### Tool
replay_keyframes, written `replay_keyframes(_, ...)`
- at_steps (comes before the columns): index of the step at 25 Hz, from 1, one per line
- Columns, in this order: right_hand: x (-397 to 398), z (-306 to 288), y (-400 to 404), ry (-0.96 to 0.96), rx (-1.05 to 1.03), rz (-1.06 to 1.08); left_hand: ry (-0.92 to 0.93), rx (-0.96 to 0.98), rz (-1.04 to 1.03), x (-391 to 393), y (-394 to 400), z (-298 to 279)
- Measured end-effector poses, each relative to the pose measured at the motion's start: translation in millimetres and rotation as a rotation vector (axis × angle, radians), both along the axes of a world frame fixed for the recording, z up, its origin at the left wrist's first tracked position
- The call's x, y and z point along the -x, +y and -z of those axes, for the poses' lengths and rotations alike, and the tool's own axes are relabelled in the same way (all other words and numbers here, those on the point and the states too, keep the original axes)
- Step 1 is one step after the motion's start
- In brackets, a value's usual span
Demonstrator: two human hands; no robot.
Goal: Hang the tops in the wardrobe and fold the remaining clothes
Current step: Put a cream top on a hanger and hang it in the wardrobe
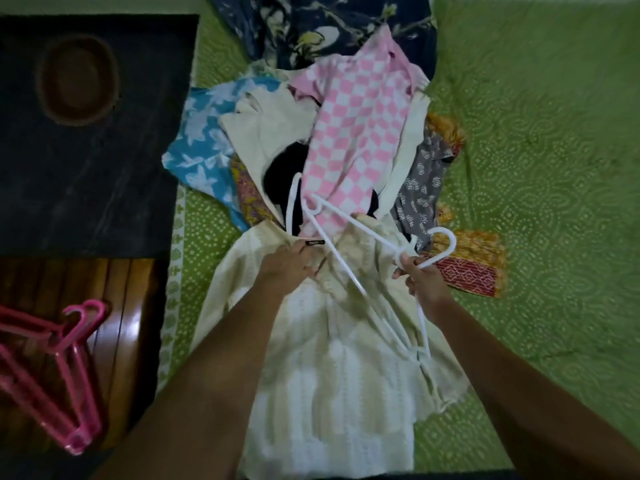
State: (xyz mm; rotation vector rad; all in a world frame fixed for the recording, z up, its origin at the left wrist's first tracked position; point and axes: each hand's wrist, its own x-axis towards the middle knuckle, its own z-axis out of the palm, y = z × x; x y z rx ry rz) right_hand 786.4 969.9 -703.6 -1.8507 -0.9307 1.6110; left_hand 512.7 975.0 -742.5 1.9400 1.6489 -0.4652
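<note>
Head view: the cream top (332,358) lies flat on the green bedspread (536,150), collar toward the clothes pile (356,126). The left hand (291,263) pinches the neckline, holding it open. The right hand (420,275) grips the white hanger (349,237) near its hook, angling one arm toward the opening for insertion.

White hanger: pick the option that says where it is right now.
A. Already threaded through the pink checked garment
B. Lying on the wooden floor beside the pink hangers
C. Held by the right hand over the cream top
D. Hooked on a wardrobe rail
C: the right hand grips the white hanger near its hook, and the hanger's frame lies across the cream top, whose collar the left hand holds.
</note>
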Motion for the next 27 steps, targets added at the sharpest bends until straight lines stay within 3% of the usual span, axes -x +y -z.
replay_keyframes(4,-13,10,6,0.064,0.009,-0.078,0.367,0.159,0.014,5,13,-9)
replay_keyframes(8,-14,8,9,0.098,-0.014,-0.292,0.37,-0.017,-0.378,10,15,-29)
replay_keyframes(10,-8,12,11,0.075,-0.008,-0.372,0.365,-0.024,-0.446,11,14,-42)
replay_keyframes(18,86,-24,26,0.059,-0.068,-0.552,0.214,-0.005,-0.151,-36,-21,-108)
replay_keyframes(21,105,-38,27,0.124,-0.076,-0.621,0.079,-0.224,-0.244,-20,-20,-131)
replay_keyframes(23,100,-46,32,0.179,-0.101,-0.582,0.155,-0.319,-0.3,9,-15,-134)
replay_keyframes(25,92,-52,39,0.206,-0.124,-0.576,0.111,-0.139,-0.237,34,-12,-127)
replay_keyframes(27,87,-58,40,0.193,-0.145,-0.586,-0.135,-0.003,-0.235,37,-17,-122)
